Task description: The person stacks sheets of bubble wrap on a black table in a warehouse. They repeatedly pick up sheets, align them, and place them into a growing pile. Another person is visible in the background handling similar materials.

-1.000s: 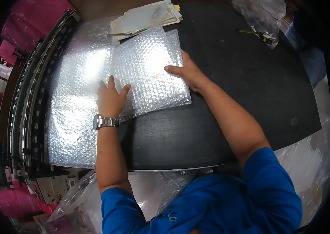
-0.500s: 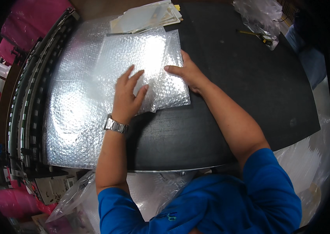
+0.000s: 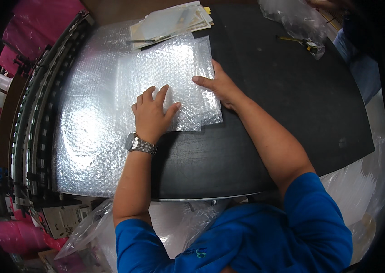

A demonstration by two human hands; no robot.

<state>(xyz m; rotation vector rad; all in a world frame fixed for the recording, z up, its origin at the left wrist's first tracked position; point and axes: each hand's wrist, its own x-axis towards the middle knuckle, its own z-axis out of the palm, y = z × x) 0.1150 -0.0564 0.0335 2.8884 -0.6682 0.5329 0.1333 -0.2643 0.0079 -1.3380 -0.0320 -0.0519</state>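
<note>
Clear bubble wrap sheets [image 3: 156, 68] lie in a small stack in the middle of the black tabletop [image 3: 265, 150]. My left hand [image 3: 151, 116], with a metal watch at the wrist, rests on the upper sheet, fingers spread. At the stack's right edge, my right hand [image 3: 219, 86] grips with the thumb on top; its other fingers are partly hidden at and under the edge. A lower sheet sticks out to the right beneath the top one. To the left, a wide bubble wrap length [image 3: 83, 159] stretches from the rollers and passes beside the stack.
Dark machine rollers [image 3: 33, 132] border the table's left side. Flat translucent sheets [image 3: 169, 22] are piled at the back. A crumpled plastic bag [image 3: 292, 20] and a yellow-and-black tool [image 3: 309, 47] lie at the far right, near another person's jeans [image 3: 358, 68].
The upper bubble wrap sheet has shifted and lies flatter over the lower one. My left hand has moved slightly right and down; my right hand stays put. A person's hand appears at the far right.
</note>
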